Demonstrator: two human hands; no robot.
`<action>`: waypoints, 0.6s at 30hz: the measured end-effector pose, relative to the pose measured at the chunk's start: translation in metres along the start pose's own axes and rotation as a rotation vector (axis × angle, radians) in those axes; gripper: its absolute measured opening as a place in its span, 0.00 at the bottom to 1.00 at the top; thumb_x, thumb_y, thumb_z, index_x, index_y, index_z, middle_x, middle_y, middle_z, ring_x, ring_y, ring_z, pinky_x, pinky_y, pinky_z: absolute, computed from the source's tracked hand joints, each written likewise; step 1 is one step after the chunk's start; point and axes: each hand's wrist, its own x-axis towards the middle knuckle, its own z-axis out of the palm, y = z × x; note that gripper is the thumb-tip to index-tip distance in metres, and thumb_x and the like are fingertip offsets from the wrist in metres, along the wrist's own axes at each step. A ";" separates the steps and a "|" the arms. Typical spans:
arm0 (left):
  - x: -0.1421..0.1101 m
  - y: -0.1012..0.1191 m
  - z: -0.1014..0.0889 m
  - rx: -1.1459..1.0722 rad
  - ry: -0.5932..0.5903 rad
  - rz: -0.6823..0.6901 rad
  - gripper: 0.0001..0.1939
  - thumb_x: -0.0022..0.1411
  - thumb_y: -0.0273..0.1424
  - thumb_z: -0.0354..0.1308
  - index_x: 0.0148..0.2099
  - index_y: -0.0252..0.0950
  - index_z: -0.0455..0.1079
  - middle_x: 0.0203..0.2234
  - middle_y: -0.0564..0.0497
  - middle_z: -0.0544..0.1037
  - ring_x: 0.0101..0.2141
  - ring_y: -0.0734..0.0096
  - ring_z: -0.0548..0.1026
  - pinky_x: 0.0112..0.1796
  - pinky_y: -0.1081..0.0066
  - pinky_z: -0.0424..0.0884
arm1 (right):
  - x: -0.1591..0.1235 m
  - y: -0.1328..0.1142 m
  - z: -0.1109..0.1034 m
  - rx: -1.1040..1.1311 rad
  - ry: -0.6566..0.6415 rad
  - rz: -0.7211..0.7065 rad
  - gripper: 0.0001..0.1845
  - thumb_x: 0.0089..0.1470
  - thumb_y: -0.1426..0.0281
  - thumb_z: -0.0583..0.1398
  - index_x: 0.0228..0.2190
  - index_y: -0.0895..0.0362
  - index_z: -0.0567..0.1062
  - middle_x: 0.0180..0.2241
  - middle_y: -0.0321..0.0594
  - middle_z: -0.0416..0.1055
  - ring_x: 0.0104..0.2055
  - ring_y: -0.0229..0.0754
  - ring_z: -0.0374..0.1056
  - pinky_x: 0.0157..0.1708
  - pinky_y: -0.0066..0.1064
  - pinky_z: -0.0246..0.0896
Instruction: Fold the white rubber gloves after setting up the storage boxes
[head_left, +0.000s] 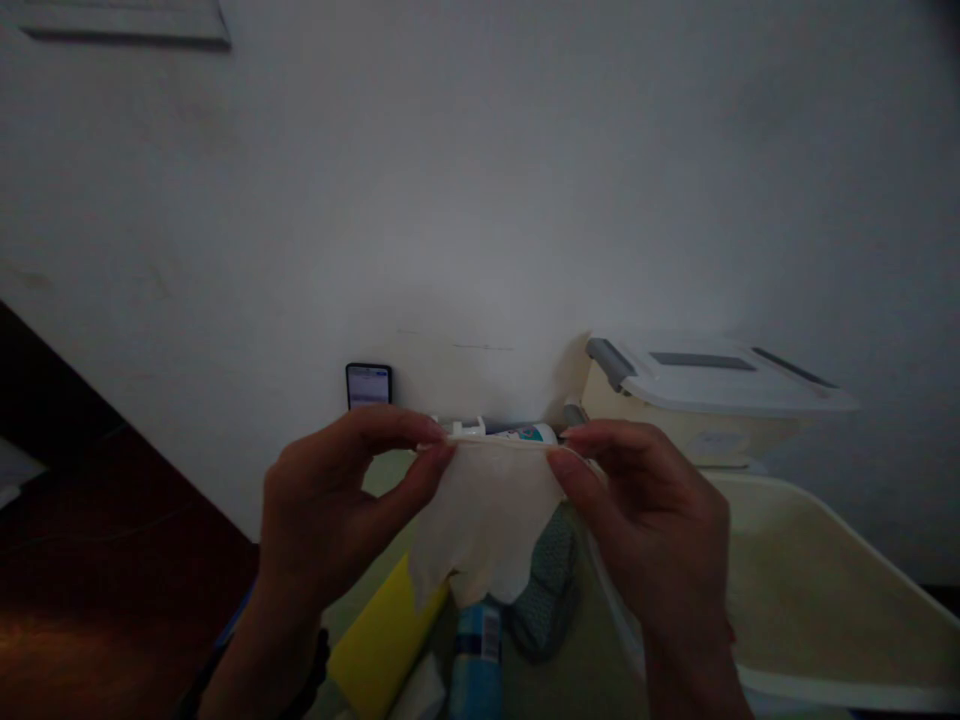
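A thin white piece of soft material (491, 510) hangs between my hands, its narrow upper edge stretched level and its lower edge uneven. I cannot tell whether it is a cloth, a bag or a glove. My left hand (341, 515) pinches the left end of that edge between thumb and fingers. At the other end, my right hand (649, 515) pinches it the same way. Below it lie a yellow flat piece (386, 645), a blue roll-shaped pack (478, 660) with a barcode, and a grey-green textured fabric item (547, 590). The white piece partly covers them.
A phone (369, 385) with a lit screen leans against the wall (480, 200). Behind my hands lies a white bottle-like item (529, 433). On the right are a lidded storage box (705, 375) and an open cream bin (840, 600). Dark reddish floor (112, 560) shows at left.
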 end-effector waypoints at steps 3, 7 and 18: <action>0.003 -0.002 0.000 0.030 -0.038 -0.005 0.06 0.53 0.24 0.64 0.32 0.41 0.73 0.25 0.58 0.79 0.27 0.73 0.77 0.32 0.74 0.74 | 0.001 -0.001 0.000 -0.017 -0.018 0.005 0.04 0.53 0.69 0.64 0.33 0.47 0.75 0.29 0.29 0.74 0.30 0.33 0.71 0.29 0.23 0.66; 0.008 -0.005 -0.001 -0.053 -0.060 -0.053 0.07 0.53 0.22 0.63 0.31 0.39 0.72 0.25 0.58 0.79 0.26 0.77 0.77 0.30 0.79 0.75 | 0.004 -0.002 -0.001 -0.048 -0.029 0.014 0.03 0.53 0.69 0.64 0.31 0.48 0.75 0.28 0.28 0.75 0.29 0.31 0.70 0.28 0.20 0.65; 0.012 -0.012 0.002 -0.157 -0.090 0.024 0.09 0.51 0.19 0.63 0.31 0.39 0.72 0.25 0.60 0.77 0.26 0.83 0.76 0.28 0.89 0.74 | 0.003 -0.004 0.003 0.089 -0.041 0.083 0.04 0.52 0.70 0.64 0.31 0.49 0.74 0.26 0.28 0.71 0.27 0.29 0.68 0.25 0.16 0.65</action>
